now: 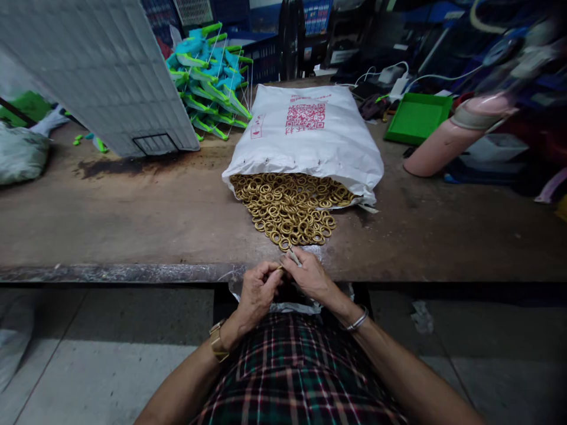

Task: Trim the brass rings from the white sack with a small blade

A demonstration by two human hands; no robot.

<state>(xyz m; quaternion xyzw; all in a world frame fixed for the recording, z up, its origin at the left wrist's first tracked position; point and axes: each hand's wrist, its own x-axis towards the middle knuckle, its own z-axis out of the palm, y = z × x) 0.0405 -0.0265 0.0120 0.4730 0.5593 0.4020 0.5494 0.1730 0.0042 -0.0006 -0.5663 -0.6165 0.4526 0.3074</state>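
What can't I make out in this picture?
All in the head view:
Rings deeper inside: hidden by the sack.
Gold piece: mostly covered by the left hand.
Tool: its handle hidden by the right hand.
Bottle: top blurred.
Bag: cut off by the left edge.

Rings (290, 208) smooth metal; sack (305, 144) creased plastic; tabletop (146, 218) matt wood.
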